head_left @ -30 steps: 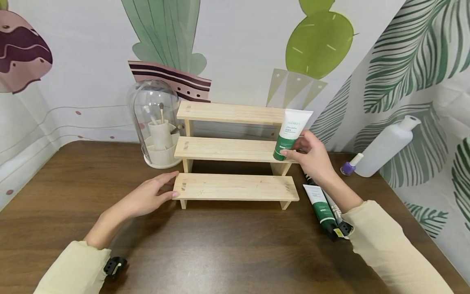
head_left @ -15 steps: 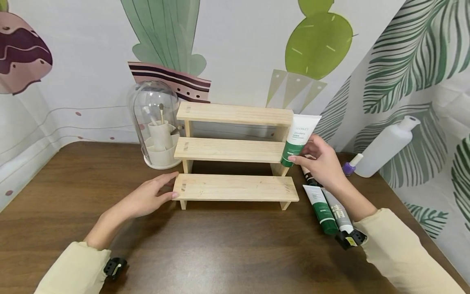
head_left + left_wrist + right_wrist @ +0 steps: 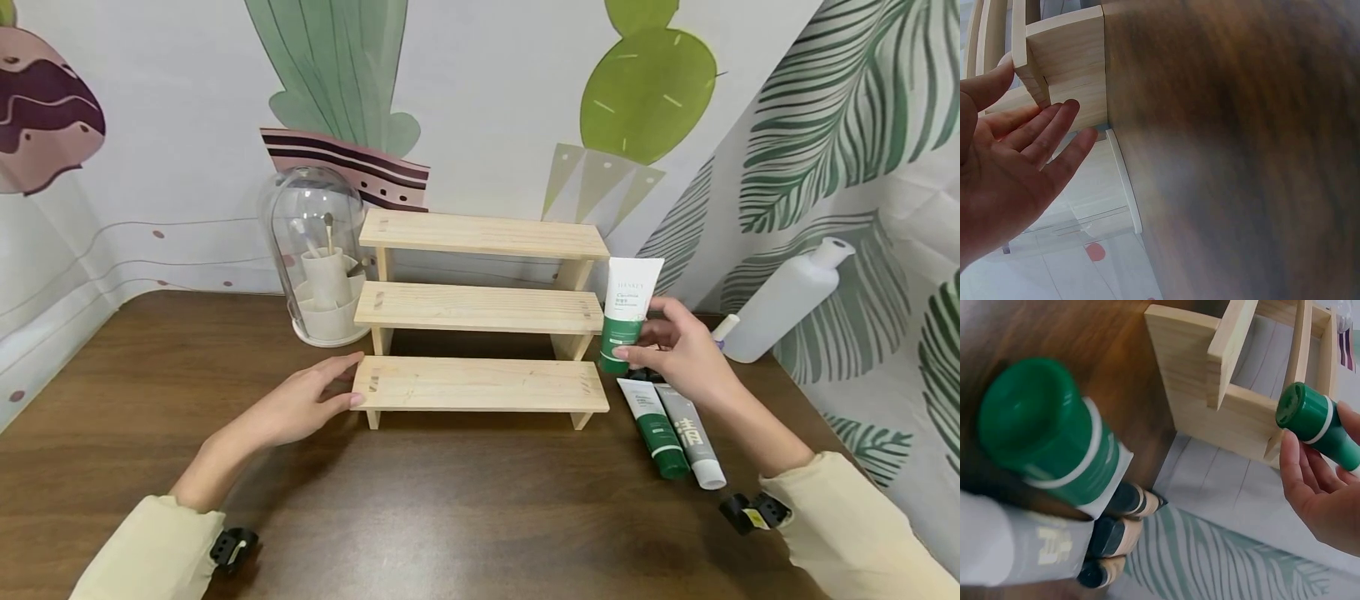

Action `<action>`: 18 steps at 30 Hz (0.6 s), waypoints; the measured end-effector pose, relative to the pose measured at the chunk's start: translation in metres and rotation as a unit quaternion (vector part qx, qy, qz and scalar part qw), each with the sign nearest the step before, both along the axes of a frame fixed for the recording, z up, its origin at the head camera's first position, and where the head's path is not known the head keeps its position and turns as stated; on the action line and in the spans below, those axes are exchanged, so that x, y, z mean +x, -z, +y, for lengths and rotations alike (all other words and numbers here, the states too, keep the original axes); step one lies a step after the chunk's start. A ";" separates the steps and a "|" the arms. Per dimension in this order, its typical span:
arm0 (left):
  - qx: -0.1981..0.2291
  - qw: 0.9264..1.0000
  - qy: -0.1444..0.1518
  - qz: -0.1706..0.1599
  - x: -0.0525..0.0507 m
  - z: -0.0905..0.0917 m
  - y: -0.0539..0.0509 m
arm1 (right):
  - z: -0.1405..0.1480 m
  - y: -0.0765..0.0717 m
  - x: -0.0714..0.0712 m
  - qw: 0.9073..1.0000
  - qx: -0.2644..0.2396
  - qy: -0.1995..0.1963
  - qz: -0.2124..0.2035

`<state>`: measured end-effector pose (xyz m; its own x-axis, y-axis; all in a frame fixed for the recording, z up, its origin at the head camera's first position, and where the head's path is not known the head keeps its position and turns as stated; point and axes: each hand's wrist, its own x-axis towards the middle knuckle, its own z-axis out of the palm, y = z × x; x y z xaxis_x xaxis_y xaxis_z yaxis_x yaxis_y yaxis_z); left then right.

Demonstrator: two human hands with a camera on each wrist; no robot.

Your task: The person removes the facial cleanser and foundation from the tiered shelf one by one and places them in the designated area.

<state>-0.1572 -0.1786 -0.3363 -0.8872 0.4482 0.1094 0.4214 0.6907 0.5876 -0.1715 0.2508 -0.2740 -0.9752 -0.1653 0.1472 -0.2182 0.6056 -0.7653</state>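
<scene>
A three-step wooden display stand (image 3: 480,385) stands on the table. My left hand (image 3: 296,404) rests its thumb and fingertips at the left end of the lowest step. In the left wrist view the fingers (image 3: 1054,134) lie fairly straight by the board's corner. My right hand (image 3: 686,354) pinches a white and green squeeze tube (image 3: 628,312) between thumb and fingers. The tube is held cap down, just right of the middle step; its green cap (image 3: 1310,415) shows in the right wrist view.
Right of the stand lie another green and white tube (image 3: 658,433) and a grey tube (image 3: 693,437). Dark-capped cosmetics (image 3: 1110,537) lie behind them. A white bottle (image 3: 783,300) and a partly hidden nail polish (image 3: 725,327) stand farther right. A domed brush holder (image 3: 326,283) stands back left.
My right hand has carried the tube right and downward, from in front of the middle step to beside the stand. More of the grey tube shows. My left hand has stayed put.
</scene>
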 end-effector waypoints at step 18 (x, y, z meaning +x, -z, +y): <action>0.005 1.000 0.001 -0.002 0.000 0.000 0.001 | 0.037 0.008 0.015 0.996 0.018 -0.041 -0.074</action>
<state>-0.1571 -0.1789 -0.3369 -0.8869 0.4487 0.1097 0.4199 0.6841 0.5964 -0.1565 0.2875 -0.2819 -0.9688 -0.2479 -0.0050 -0.1543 0.6183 -0.7706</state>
